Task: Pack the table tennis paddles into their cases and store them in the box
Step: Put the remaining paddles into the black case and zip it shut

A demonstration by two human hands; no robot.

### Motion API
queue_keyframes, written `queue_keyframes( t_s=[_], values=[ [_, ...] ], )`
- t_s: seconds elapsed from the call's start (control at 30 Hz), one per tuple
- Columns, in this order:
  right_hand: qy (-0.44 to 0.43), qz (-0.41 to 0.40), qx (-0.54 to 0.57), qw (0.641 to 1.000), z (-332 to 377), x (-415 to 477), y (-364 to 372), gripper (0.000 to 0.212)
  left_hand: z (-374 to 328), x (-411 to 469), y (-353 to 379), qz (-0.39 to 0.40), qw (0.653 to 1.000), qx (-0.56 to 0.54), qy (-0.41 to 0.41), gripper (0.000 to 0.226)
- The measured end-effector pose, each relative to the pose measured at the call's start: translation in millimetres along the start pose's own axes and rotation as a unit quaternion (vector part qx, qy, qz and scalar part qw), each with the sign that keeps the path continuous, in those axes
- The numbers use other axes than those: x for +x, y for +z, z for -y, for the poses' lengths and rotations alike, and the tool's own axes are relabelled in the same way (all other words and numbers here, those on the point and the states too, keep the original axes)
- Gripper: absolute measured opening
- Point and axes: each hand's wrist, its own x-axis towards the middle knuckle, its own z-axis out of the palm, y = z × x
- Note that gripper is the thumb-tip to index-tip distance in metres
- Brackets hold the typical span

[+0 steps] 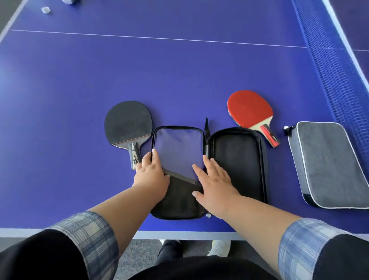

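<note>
A black paddle case (237, 159) lies unzipped and spread flat near the table's front edge, its left half lined with a purple mesh pocket. My left hand (150, 175) grips the left rim of that half. My right hand (214, 179) rests flat, fingers spread, over the case's middle hinge. A black-faced paddle (127, 124) lies just left of the case, its handle beside my left hand. To the right, a red-faced paddle (249, 110) lies behind the case's right half. A second case (327, 163), grey with white piping, lies zipped at the far right. No box is in view.
The blue table tennis table (139, 70) stretches away, with its net (329, 60) running along the right side. A white ball (46, 10) and another white object (68, 1) sit at the far left corner. My shoes show on the grey floor below the table's edge.
</note>
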Motion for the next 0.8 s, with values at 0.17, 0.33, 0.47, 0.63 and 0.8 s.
queue_keyframes(
  t_s=[0.17, 0.33, 0.47, 0.63, 0.8],
  values=[
    [0.043, 0.028, 0.011, 0.999, -9, 0, -5, 0.084, -2, 0, 8, 0.01, 0.997, 0.068, -0.03, 0.088],
    [0.051, 0.052, 0.092, 0.993, -11, -1, -33, 0.084, -15, -4, -3, 0.016, 0.997, 0.068, -0.023, 0.086],
    [0.118, -0.025, 0.165, 0.979, -27, -6, -68, 0.075, -45, 7, -25, 0.041, 0.995, 0.07, 0.063, 0.083],
    [0.28, -0.204, 0.336, 0.876, -80, -15, -106, 0.051, -116, 43, -48, 0.04, 0.985, 0.037, 0.161, 0.072],
    [0.42, -0.232, 0.463, 0.745, -142, -5, -117, 0.033, -201, 92, -46, 0.051, 0.983, -0.003, 0.178, 0.063]
  ],
)
